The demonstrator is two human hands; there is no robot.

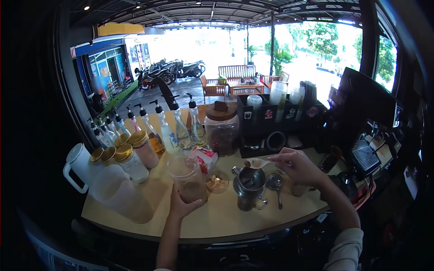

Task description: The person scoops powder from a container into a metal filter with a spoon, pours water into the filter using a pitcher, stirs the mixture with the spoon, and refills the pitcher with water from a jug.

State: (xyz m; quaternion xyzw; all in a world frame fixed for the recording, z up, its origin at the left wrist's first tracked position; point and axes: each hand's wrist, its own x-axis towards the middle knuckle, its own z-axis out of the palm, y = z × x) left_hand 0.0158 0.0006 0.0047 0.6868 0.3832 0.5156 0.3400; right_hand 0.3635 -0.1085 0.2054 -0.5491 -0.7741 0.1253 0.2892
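My left hand (181, 205) is wrapped round the lower part of a clear jar (186, 178) standing on the counter, with some brownish contents at its bottom. Pinched in my right hand (296, 166) is a pale spoon (257, 163), held level with a little brown matter in its bowl. Directly below the spoon is a metal filter (250, 185), which sits on top of a glass cup (246, 204) with a handle. A small metal spoon (279, 194) lies to the right of the cup. Between jar and filter is a small dish (218, 182) of yellowish pieces.
Several pump bottles (169, 135) line the counter's back left, behind gold-lidded jars (131, 165). At far left stand a white pitcher (77, 167) and a translucent container (117, 189). A large wooden-lidded jar (221, 131), a red-and-white packet (205, 158) and a black cup holder (282, 119) are behind my hands.
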